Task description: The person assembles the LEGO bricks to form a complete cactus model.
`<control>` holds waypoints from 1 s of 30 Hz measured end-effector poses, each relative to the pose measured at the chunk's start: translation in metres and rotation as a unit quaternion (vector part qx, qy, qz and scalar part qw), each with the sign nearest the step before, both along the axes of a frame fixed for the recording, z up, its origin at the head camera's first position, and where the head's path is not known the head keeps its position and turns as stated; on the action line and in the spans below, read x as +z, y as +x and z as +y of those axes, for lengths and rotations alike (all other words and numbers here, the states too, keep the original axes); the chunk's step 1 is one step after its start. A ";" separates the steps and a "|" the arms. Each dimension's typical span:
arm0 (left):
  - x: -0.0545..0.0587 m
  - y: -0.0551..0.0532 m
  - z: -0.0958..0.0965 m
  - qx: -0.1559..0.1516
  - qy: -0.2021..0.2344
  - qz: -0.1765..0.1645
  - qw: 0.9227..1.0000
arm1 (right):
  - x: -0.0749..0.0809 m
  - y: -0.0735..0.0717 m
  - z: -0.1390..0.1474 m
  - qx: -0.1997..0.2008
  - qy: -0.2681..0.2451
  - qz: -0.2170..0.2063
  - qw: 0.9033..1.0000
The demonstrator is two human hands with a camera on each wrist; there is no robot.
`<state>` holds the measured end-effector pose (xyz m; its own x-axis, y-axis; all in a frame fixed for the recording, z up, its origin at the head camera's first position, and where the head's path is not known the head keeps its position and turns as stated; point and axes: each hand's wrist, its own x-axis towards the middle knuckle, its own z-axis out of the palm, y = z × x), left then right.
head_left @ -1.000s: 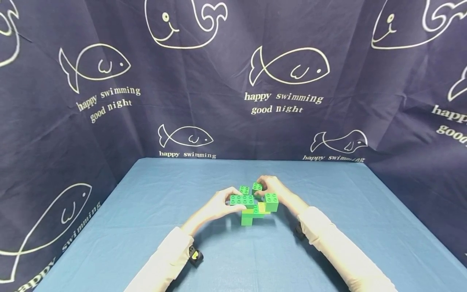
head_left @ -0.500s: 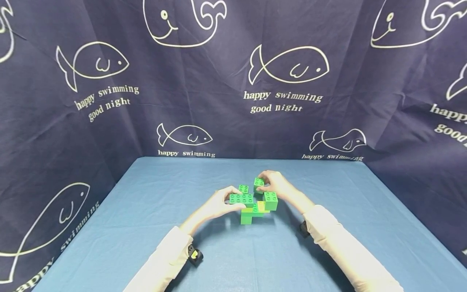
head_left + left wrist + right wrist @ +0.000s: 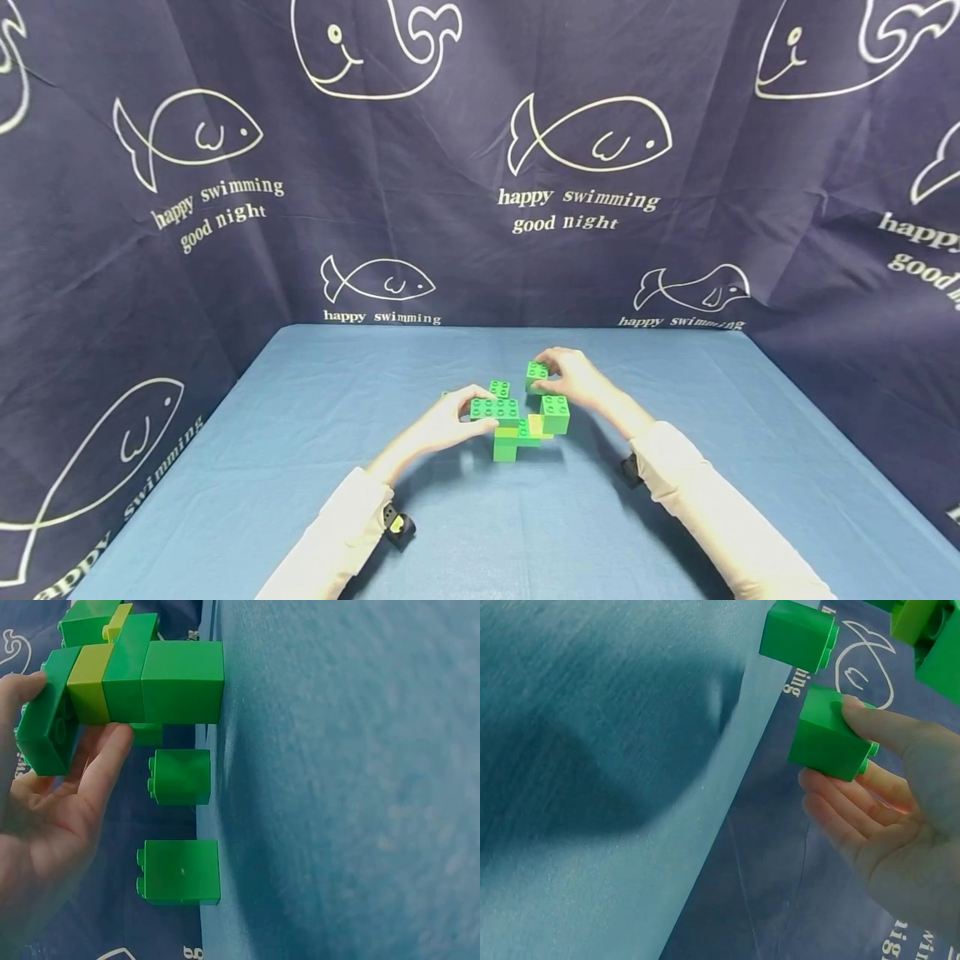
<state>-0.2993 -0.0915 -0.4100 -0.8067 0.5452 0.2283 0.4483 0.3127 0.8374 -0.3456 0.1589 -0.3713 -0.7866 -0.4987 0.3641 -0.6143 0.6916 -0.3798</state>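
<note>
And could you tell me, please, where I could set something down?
Bare tabletop lies right of the right hand, out to the edge, and between the sleeves. It is crowded between that hand and the left hand, with the block assembly and, beyond it, a loose green block.

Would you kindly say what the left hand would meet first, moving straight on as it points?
Past the brick structure it grips, probably the green block in the right hand, though depth is unclear.

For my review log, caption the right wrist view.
Right hand pinches a green block near another block and a stacked build.
</note>
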 end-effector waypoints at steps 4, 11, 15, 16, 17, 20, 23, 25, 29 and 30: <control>0.000 0.000 0.000 -0.013 0.028 -0.017 0.999 | 0.004 0.002 0.002 -0.006 -0.003 0.003 1.000; 0.000 -0.001 0.006 -0.004 0.052 -0.020 0.998 | 0.009 0.003 0.003 -0.006 -0.016 0.024 1.000; -0.001 -0.002 0.007 0.005 0.051 -0.022 0.998 | 0.011 0.005 0.004 0.001 -0.019 0.031 0.999; -0.001 -0.002 0.007 0.007 0.051 -0.023 0.998 | 0.012 0.005 0.005 0.000 -0.021 0.030 0.999; -0.001 -0.002 0.007 0.008 0.051 -0.025 0.998 | 0.012 0.006 0.005 -0.001 -0.023 0.030 0.999; -0.003 -0.003 0.007 0.011 0.052 -0.027 0.998 | 0.015 0.007 0.007 -0.005 -0.024 0.032 0.999; 0.007 0.005 0.008 0.011 0.054 -0.034 0.998 | 0.017 0.008 0.008 -0.008 -0.026 0.033 0.999; 0.014 0.011 0.009 0.014 0.055 -0.038 0.998 | 0.018 0.008 0.008 -0.006 -0.026 0.035 0.999; 0.021 0.017 0.009 0.019 0.053 -0.040 0.998 | 0.019 0.009 0.009 -0.001 -0.030 0.039 0.999; 0.021 0.017 0.009 0.021 0.050 -0.039 0.998 | 0.020 0.010 0.009 0.001 -0.032 0.039 0.999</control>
<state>-0.2822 -0.0830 -0.3886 -0.8452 0.4887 0.2162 0.3695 0.2423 0.8971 -0.3359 0.1681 -0.3514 -0.7535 -0.4740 0.4555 -0.6450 0.6668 -0.3732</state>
